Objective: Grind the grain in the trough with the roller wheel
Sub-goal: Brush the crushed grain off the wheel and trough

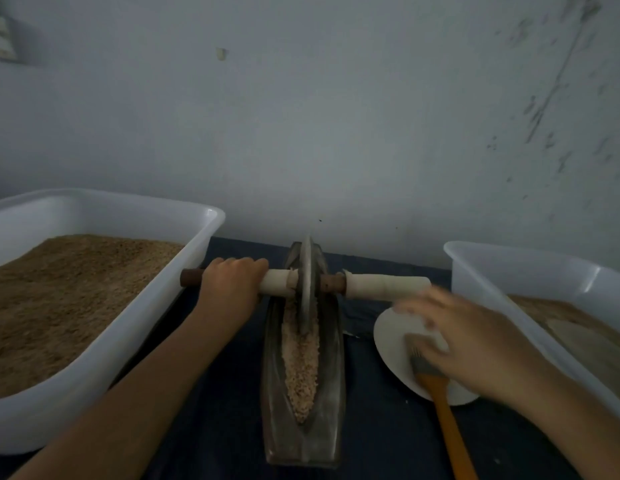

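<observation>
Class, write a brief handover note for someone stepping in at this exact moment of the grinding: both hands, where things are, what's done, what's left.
Left hand grips the left handle of the roller wheel, which stands at the far end of the trough.
Right hand is blurred above the white plate and brush, off the right handle; its grip cannot be told.
Grain in the trough looks coarse, mostly unground.
Left: take the right handle and roll the wheel back and forth.

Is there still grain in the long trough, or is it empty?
Not empty. A strip of pale grain lies along the bottom of the trough, and the wheel stands upright in it at the far end.
</observation>
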A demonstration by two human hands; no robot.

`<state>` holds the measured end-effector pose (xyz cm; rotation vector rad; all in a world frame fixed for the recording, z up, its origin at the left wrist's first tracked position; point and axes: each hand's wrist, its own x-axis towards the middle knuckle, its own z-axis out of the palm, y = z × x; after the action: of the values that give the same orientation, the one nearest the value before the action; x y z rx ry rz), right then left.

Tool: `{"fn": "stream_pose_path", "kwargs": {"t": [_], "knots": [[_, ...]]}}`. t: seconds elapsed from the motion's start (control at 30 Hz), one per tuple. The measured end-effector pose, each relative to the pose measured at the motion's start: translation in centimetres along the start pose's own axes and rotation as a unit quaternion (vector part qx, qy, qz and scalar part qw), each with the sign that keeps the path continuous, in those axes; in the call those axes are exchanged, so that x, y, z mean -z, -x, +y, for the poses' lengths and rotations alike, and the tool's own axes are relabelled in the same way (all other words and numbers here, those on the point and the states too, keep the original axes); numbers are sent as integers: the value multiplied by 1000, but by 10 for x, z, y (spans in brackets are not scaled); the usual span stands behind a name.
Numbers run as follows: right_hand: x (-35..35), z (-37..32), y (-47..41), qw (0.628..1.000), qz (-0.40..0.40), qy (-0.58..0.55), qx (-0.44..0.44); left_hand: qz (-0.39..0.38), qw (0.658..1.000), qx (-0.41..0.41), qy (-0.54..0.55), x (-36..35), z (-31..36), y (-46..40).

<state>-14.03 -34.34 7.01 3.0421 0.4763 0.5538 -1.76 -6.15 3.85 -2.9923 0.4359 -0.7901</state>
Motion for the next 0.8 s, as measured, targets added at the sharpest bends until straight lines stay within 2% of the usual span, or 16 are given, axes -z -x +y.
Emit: {"fn": "stream_pose_path", "kwargs": {"t": [0.1, 0.17, 0.2, 0.23, 0.3, 0.37, 0.4, 0.47, 0.53, 0.6, 0.67, 0.73, 0.8], "knots": [[-6, -2, 41, 987, -152, 25, 50, 4, 1000, -3, 6, 0, 0, 0], [-13, -14, 58, 978, -191, -32, 78, 7, 1000, -3, 12, 0, 0, 1], [-14, -18, 60, 973, -204, 3, 112, 8, 1000, -3, 13, 0, 0, 1], [-10, -20, 61, 973, -205, 24, 102, 10, 1000, -3, 15, 0, 0, 1], [-9, -18, 68, 987, -108, 19, 116, 13, 1000, -3, 18, -1, 0, 2], [-4, -18, 73, 986, -104, 31, 127, 13, 1000, -5, 21, -1, 0, 2], [4, -18, 69, 988, -93, -8, 119, 13, 1000, -6, 21, -1, -1, 2], [17, -14, 59, 992, 9, -65, 106, 16, 1000, -7, 19, -2, 0, 2], [35, -12, 45, 978, 138, -143, 70, 17, 1000, -8, 18, -2, 0, 1], [61, -23, 27, 931, 194, -308, 13, 19, 1000, -5, 15, -1, 0, 1], [80, -34, 5, 887, 199, -417, -6, 21, 1000, -4, 13, -1, 0, 2], [88, -44, -20, 876, 184, -444, -34, 19, 1000, -4, 12, -1, 0, 3], [82, -56, -42, 872, 100, -473, -78, 15, 1000, -5, 14, 0, 1, 3]]}}
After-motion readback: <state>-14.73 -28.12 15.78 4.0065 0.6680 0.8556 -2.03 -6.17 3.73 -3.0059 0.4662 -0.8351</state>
